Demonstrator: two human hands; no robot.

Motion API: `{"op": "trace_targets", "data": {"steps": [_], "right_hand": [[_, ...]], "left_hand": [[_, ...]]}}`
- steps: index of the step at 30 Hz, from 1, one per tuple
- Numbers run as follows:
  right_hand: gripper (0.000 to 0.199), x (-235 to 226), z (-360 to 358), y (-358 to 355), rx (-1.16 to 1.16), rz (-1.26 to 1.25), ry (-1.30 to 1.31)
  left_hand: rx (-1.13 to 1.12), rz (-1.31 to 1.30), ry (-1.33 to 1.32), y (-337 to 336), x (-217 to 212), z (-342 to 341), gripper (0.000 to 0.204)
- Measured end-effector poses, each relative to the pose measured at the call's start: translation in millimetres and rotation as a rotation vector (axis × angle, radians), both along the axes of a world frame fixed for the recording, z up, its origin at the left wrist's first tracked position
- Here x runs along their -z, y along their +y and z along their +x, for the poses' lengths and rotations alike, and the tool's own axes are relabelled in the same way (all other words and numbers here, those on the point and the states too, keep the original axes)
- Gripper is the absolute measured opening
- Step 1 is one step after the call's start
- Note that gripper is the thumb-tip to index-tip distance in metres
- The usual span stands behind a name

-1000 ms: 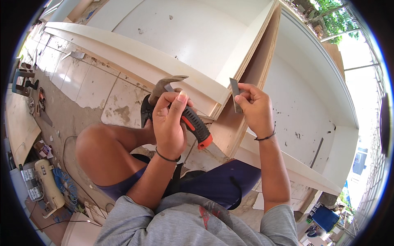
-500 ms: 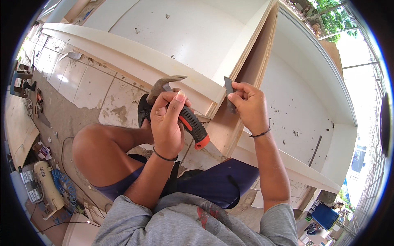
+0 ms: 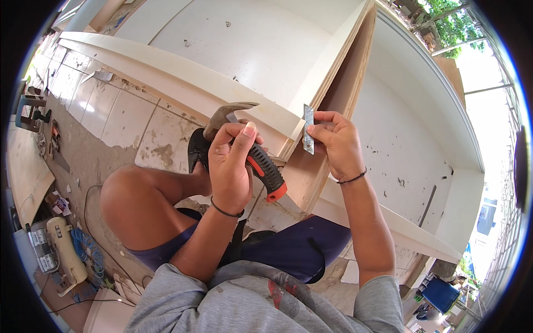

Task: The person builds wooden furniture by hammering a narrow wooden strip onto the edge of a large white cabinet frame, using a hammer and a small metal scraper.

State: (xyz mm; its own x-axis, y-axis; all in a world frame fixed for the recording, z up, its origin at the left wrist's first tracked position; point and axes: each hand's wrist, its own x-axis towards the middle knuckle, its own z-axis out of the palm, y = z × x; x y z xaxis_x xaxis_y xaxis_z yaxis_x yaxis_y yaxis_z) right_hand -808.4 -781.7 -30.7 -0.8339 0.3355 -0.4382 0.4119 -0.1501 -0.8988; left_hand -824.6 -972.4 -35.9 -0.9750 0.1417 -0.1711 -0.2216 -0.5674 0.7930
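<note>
My left hand (image 3: 231,169) is closed round a claw hammer (image 3: 267,173) with a black and red grip. The steel claw head shows beyond my fingers, and the handle slants down to the right. Across from it, my right hand (image 3: 338,141) pinches a short flat metal strip (image 3: 308,131) between thumb and fingers. The strip stands nearly upright, its pale, scuffed face showing. Behind it lies the gap between two cabinet panels (image 3: 348,83) with bare wood edges; the strip seems apart from them, though the distance is hard to judge.
A large white cabinet (image 3: 261,50) lies open beyond my hands, and its second bay (image 3: 400,127) extends to the right. Broken floor tiles (image 3: 119,114) and a saw (image 3: 59,158) are at the left. A beige tank (image 3: 65,250) stands beside a coiled blue hose (image 3: 88,252).
My right hand has turned the metal strip, so its pale face shows where it looked dark before. My left hand and the hammer have shifted slightly to the right.
</note>
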Motion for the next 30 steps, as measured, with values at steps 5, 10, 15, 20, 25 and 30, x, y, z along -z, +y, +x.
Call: {"op": "trace_targets", "data": {"steps": [5,10,15,20,25,30], "right_hand": [[0.029,-2.0,-1.4,-5.5,0.032,-0.081,-0.008],[0.028,-9.3,-10.6,-14.8,-0.090,0.154,0.265],[0.023,-17.0,-16.2,1.7,-0.005,0.294,0.323],[0.031,-12.1,-8.2,-6.8,-0.274,0.747,0.210],[0.027,-4.7,-4.9,-12.1,-0.366,0.875,0.277],[0.019,-28.7,17.0,-9.4,-0.369,0.519,0.144]], "left_hand": [[0.002,0.005,-0.013,-2.7,0.9,-0.2,0.014],[-0.026,0.024,-0.011,-3.3,1.8,-2.7,0.012],[-0.029,0.072,0.001,-7.7,1.6,-5.0,0.010],[-0.028,0.045,-0.005,-8.2,2.1,-3.6,0.012],[-0.022,0.039,-0.006,-10.0,-3.3,-2.2,0.013],[-0.042,-0.053,0.046,-12.2,-9.9,-4.5,0.011]]}}
